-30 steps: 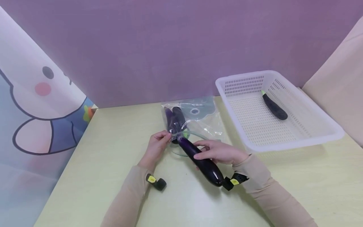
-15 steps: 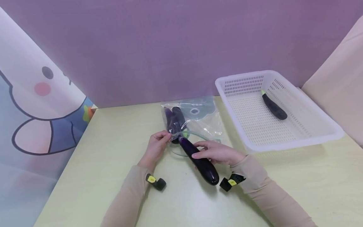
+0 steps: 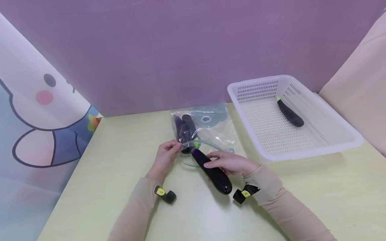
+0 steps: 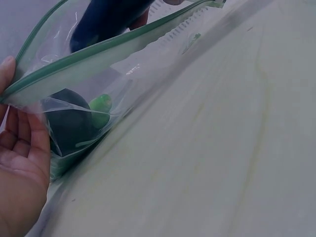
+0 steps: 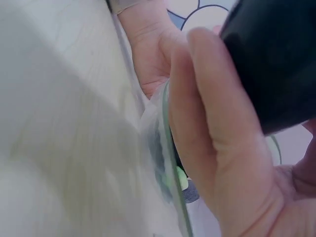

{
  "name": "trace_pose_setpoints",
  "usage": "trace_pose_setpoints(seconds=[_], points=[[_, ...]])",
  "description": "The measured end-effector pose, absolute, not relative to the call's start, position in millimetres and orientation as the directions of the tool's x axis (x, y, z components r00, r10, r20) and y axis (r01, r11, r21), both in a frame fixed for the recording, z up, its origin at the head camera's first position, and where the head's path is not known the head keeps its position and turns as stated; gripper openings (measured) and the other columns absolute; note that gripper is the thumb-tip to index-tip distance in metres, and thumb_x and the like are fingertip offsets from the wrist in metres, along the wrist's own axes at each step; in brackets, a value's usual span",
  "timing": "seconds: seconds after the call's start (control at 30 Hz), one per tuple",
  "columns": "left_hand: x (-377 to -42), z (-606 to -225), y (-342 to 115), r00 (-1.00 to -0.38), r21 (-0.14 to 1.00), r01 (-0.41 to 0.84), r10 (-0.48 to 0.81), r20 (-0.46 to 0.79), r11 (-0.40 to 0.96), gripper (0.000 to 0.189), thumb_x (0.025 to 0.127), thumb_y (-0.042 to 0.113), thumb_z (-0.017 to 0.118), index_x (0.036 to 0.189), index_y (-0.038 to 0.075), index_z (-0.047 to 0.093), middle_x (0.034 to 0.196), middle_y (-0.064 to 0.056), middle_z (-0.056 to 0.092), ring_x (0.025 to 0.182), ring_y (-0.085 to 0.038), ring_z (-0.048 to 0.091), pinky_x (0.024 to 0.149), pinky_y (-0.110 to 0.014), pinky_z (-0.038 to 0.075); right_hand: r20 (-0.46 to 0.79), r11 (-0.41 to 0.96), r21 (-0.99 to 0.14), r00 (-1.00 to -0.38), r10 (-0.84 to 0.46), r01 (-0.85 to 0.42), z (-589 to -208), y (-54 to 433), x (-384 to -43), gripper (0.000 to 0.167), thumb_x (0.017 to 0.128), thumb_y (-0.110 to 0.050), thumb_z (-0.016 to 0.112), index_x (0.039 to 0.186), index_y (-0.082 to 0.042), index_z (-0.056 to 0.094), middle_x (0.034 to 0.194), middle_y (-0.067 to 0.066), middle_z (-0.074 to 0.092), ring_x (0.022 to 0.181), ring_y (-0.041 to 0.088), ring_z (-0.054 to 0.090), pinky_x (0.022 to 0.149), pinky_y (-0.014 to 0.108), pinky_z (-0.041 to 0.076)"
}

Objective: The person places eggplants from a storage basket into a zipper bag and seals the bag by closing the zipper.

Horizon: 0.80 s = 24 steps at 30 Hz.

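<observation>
My right hand [image 3: 230, 163] grips a long, glossy dark eggplant [image 3: 217, 179], thumb on top and fingers beneath. Its narrow end points into the mouth of a clear zip bag [image 3: 217, 132]. My left hand [image 3: 166, 154] pinches the bag's left edge at the green zip strip [image 4: 103, 47], which bows wide apart. Inside the bag lie other eggplants [image 3: 190, 125], one showing a light green stem end [image 4: 101, 109]. In the right wrist view the held eggplant [image 5: 276, 59] fills the upper right, with fingers [image 5: 222, 98] against its side.
A white perforated plastic basket [image 3: 313, 154] stands at the right, with one eggplant [image 3: 290, 113] inside it. A purple wall [image 3: 193, 57] rises behind the pale table [image 3: 120, 144]. A cartoon-printed curtain [image 3: 27, 201] hangs at the left.
The right hand and its eggplant have shifted slightly up and left, the eggplant's rounded end moving away from the right wrist camera. The left hand keeps its pinch on the bag.
</observation>
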<state>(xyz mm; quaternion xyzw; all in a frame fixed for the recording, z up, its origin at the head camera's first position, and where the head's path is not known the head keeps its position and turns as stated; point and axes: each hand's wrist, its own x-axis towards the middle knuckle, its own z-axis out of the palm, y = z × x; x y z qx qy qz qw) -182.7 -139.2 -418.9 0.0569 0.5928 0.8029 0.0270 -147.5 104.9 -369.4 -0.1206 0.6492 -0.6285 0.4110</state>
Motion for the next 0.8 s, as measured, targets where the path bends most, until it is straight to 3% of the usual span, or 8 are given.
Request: trace_pose_setpoints(seconds=[0.13, 0.37, 0.57, 0.8], points=[[-182, -418, -139, -0.992, 0.954, 0.024, 0.112, 0.060, -0.299, 0.045, 0.088, -0.010, 0.050, 0.065, 0.024, 0.069, 0.067, 0.009, 0.059, 0.064, -0.005, 0.051, 0.062, -0.014, 0.044, -0.379, 0.163, -0.916, -0.660, -0.648, 0.366, -372, 104, -148, 0.057, 0.094, -0.016, 0.053, 0.138, 0.010, 0.027, 0.105, 0.022, 0.063, 0.082, 0.024, 0.069, 0.076, 0.038, 0.058], [-182, -418, -140, -0.992, 0.960, 0.021, 0.115, 0.056, -0.281, 0.044, 0.088, -0.009, 0.049, 0.066, 0.024, 0.069, 0.068, 0.009, 0.059, 0.064, -0.005, 0.050, 0.061, -0.014, 0.043, -0.355, 0.158, -0.933, -0.749, -0.559, 0.324, -377, 96, -147, 0.061, 0.094, -0.019, 0.055, 0.141, 0.009, 0.028, 0.086, 0.003, 0.064, 0.073, 0.010, 0.063, 0.067, 0.028, 0.056], [-182, -418, -140, -0.989, 0.961, 0.035, 0.125, 0.072, -0.275, 0.043, 0.089, -0.008, 0.051, 0.067, 0.024, 0.069, 0.068, 0.009, 0.060, 0.065, -0.005, 0.051, 0.062, -0.015, 0.044, -0.347, 0.113, -0.934, -0.785, -0.513, 0.339, -380, 90, -146, 0.059, 0.096, -0.019, 0.051, 0.141, 0.010, 0.026, 0.099, 0.013, 0.062, 0.078, 0.013, 0.063, 0.073, 0.033, 0.057], [-182, -419, -141, -0.987, 0.958, 0.019, 0.145, 0.063, -0.285, 0.044, 0.090, -0.008, 0.050, 0.067, 0.025, 0.069, 0.069, 0.009, 0.060, 0.066, -0.005, 0.051, 0.064, -0.015, 0.045, -0.345, 0.074, -0.931, -0.801, -0.489, 0.356, -380, 88, -147, 0.058, 0.097, -0.019, 0.049, 0.141, 0.010, 0.025, 0.098, 0.013, 0.060, 0.077, 0.013, 0.062, 0.073, 0.033, 0.057]])
